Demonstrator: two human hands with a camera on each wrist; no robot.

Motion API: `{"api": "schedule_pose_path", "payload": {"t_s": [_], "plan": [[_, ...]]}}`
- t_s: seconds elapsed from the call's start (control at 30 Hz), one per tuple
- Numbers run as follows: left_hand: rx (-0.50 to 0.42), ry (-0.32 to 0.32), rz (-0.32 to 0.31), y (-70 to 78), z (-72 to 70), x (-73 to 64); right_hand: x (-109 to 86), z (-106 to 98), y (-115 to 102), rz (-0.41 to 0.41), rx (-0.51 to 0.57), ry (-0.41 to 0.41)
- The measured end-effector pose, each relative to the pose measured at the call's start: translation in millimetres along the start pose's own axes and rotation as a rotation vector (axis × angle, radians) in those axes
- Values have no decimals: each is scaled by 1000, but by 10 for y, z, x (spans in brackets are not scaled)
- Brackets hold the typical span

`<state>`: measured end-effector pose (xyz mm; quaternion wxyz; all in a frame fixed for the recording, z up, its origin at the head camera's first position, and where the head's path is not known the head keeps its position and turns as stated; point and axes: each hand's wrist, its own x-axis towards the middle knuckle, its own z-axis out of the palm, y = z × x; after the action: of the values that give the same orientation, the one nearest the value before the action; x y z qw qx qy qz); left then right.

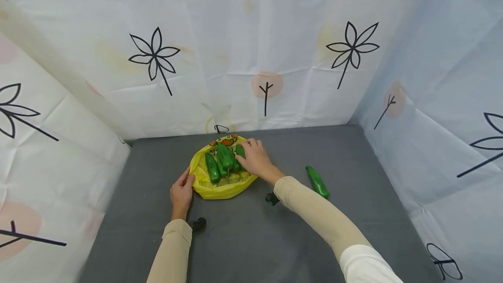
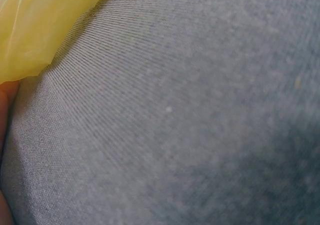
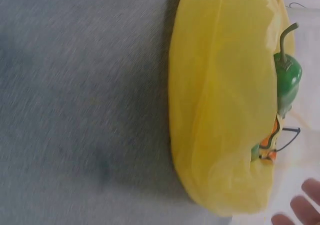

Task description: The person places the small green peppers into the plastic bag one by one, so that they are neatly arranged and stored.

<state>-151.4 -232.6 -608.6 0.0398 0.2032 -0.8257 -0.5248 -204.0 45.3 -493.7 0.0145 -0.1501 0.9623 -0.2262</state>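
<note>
A yellow plastic bag (image 1: 220, 192) with an orange print inside lies with its mouth spread wide on the grey table. Several long green peppers (image 1: 212, 167) are in it; one pepper (image 3: 287, 80) shows its curved stem above the rim in the right wrist view. My left hand (image 1: 182, 193) pinches the bag's left edge between thumb and fingers. Over the right side of the bag, my right hand (image 1: 256, 159) has its fingers apart around a pepper (image 1: 240, 150); in the right wrist view the visible fingertips (image 3: 304, 210) are loose, with nothing between them.
Another green pepper (image 1: 317, 182) lies on the grey table (image 1: 243, 239), right of the bag beyond my right forearm. Pale cloth walls (image 1: 220, 47) with leaf prints enclose the table at the back and both sides.
</note>
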Motion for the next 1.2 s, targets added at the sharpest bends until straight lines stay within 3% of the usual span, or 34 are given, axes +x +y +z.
{"api": "schedule_pose_path", "payload": {"t_s": [0.2,0.63,1.2], "plan": [[-1,3,12,-21,2,4,-79,-56,128,-3,-149,-8],[11,16,23,-16,7,0,-243,-81,387,30,-223,-19],[-10,12,9,-32,-5,-11,-435,-74,803,78,-177,-17]]}}
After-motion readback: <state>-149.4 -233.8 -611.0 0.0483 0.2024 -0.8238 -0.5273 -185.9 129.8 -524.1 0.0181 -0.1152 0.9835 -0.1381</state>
